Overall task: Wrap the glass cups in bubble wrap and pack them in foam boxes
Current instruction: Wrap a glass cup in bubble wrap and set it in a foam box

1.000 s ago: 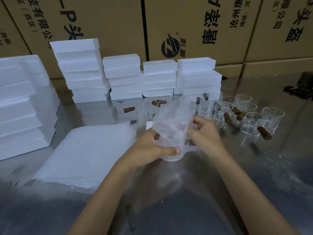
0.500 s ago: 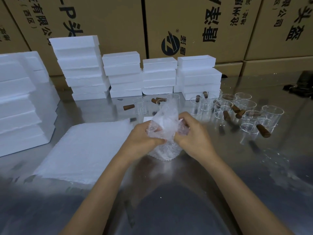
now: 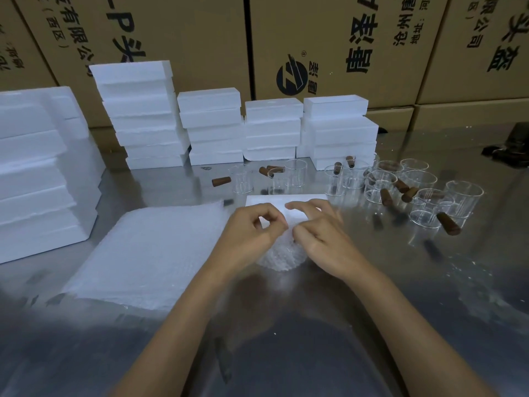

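A wall of brown cardboard cartons (image 3: pixel 186 38) printed with black characters fills the far side of the scene. In front of them a shiny metal table (image 3: pixel 315 325) spans the whole view. At the far left of the table stands a big block of stacked white foam boxes (image 3: pixel 37 173), and along the far edge, against the cartons, run four more foam stacks (image 3: pixel 229 127), the leftmost the tallest. Near left lies a flat pile of bubble wrap sheets (image 3: pixel 148 250), its right edge just beside the left forearm.

To the far right of centre stands a cluster of clear glass cups (image 3: pixel 429 196) with brown handles; a few more cups stand apart to the left of it, near a loose brown handle piece (image 3: pixel 221 181) lying on the table. A dark object (image 3: pixel 512 144) sits at the far right edge, too dim to tell what it is.

At the centre, both hands meet over a wrapped cup bundle (image 3: pixel 282 256) standing on the table. The left hand (image 3: pixel 252 233) has its fingers curled, thumb and fingertips pinching the wrap at the bundle's top. The right hand (image 3: pixel 320 233) lies over the top from the right, its fingers bent and pressing the wrap down, thumb touching the wrap. Only the lower part of the bundle shows, below and between the two hands. Just beyond the hands lies a white foam piece (image 3: pixel 274 201), partly hidden by the fingers.
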`<state>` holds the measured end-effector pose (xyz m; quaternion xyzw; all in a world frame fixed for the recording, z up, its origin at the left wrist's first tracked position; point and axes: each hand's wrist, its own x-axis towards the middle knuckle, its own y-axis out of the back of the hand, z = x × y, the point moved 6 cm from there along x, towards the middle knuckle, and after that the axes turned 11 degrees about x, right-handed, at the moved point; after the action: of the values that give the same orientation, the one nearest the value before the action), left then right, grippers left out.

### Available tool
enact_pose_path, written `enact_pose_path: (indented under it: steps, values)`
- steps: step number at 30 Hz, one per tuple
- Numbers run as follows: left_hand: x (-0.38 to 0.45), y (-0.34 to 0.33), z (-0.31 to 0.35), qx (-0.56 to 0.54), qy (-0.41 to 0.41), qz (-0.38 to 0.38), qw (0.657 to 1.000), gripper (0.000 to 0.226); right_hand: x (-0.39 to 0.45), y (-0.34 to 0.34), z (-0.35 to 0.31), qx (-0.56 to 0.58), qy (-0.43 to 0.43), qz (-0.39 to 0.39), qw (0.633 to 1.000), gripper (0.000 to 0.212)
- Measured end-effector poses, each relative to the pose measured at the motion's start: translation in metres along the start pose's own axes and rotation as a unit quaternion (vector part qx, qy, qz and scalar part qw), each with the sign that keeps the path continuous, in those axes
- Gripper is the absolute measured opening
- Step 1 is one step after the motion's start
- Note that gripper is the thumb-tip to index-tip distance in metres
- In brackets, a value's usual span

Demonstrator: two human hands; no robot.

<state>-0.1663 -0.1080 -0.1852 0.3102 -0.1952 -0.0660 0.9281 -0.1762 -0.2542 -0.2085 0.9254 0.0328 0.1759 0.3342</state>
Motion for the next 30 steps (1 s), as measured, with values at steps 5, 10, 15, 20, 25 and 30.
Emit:
enact_pose_path:
  steps: [5,10,15,20,25,30]
  values:
    - [-0.010,-0.008,0.010,0.263,-0.052,-0.037,0.963,0.028,0.000,0.012,0.004,0.138,-0.002,0.111,0.984,0.041]
    - [-0.012,-0.017,0.007,0.315,-0.043,-0.107,0.942,0.055,0.000,0.018,0.006,0.246,-0.015,0.142,0.959,0.040]
    - [-0.011,-0.003,0.017,0.318,-0.077,0.005,0.945,0.043,-0.001,-0.001,0.016,0.096,-0.045,0.064,0.992,0.039]
    - [-0.011,-0.015,0.006,0.349,-0.094,-0.047,0.931,0.041,0.002,0.003,0.011,0.217,-0.042,0.088,0.971,0.043]
    - [-0.009,-0.025,-0.005,0.332,-0.082,-0.068,0.937,0.042,-0.002,0.035,0.024,0.274,-0.048,0.276,0.920,0.034]
    - [-0.002,0.008,0.007,0.226,-0.072,0.089,0.967,0.039,0.002,0.024,0.063,0.294,-0.188,0.236,0.907,0.021]
